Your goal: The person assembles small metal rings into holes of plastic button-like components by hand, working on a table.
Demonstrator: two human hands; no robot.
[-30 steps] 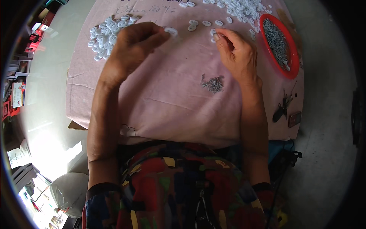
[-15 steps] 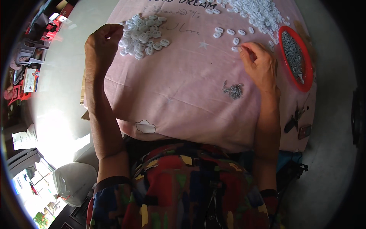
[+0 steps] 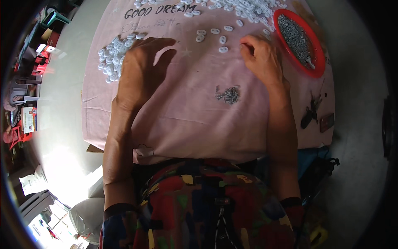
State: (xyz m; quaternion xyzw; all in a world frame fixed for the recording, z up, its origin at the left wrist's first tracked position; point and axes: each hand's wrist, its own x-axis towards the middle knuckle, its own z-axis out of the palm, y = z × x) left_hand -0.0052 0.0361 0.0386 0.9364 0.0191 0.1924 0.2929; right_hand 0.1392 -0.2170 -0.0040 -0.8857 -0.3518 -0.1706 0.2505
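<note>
My left hand [image 3: 141, 68] is over the pink cloth beside a pile of small white oval plastic pieces [image 3: 112, 56], partly hiding the pile. Its thumb and fingers are spread apart, with nothing visible between them. To the right, my right hand [image 3: 262, 58] hovers with its fingers loosely curled, thumb and index tips slightly apart; I see nothing in it. Just left of its fingertips lies a single white oval piece [image 3: 223, 49], apart from the hand. Several more loose pieces [image 3: 215, 31] lie scattered beyond it. A small heap of grey metal pins or screws [image 3: 229, 94] sits nearer me.
A red oval basin [image 3: 318, 70] full of similar metal bits stands on the right. Behind it spreads a large heap of white pieces [image 3: 244, 9]. Keys [image 3: 310, 114] and a small dark phone-like device [image 3: 327, 122] rest at the right edge of the pink-covered table [image 3: 178, 133].
My left hand has moved right from the pile's left side, its fingers now spread wider. My right hand has drawn away from the oval piece it was touching. The whole view has shifted.
</note>
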